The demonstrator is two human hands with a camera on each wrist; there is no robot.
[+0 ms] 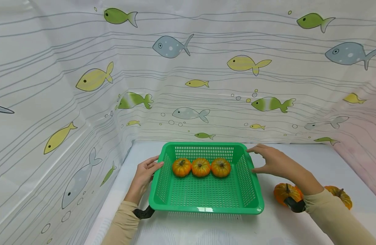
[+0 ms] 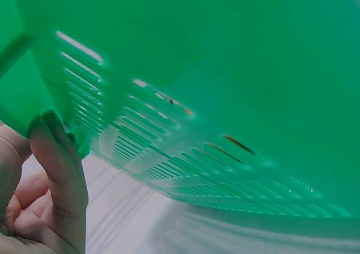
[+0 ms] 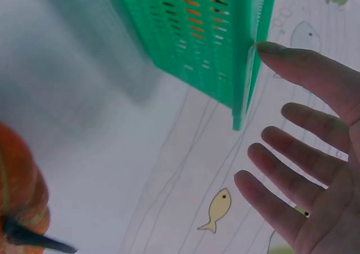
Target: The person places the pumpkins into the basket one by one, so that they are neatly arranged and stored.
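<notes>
A green plastic basket (image 1: 206, 195) with slotted walls sits in front of me. Inside, three small orange pumpkins stand in a row: a left one (image 1: 181, 167), a middle one (image 1: 201, 167) and a right one (image 1: 220, 167). My left hand (image 1: 143, 177) grips the basket's left rim, its fingertips bent at the edge in the left wrist view. At the right rim, my right hand (image 1: 275, 161) has its fingers spread and apart from the basket. Its thumb touches or nearly touches the rim in the right wrist view.
Two more pumpkins lie on the white table right of the basket, one (image 1: 286, 194) partly behind a black wrist strap, another (image 1: 339, 196) beyond the right forearm. A fish-patterned curtain (image 1: 218, 102) stands behind and along the left side.
</notes>
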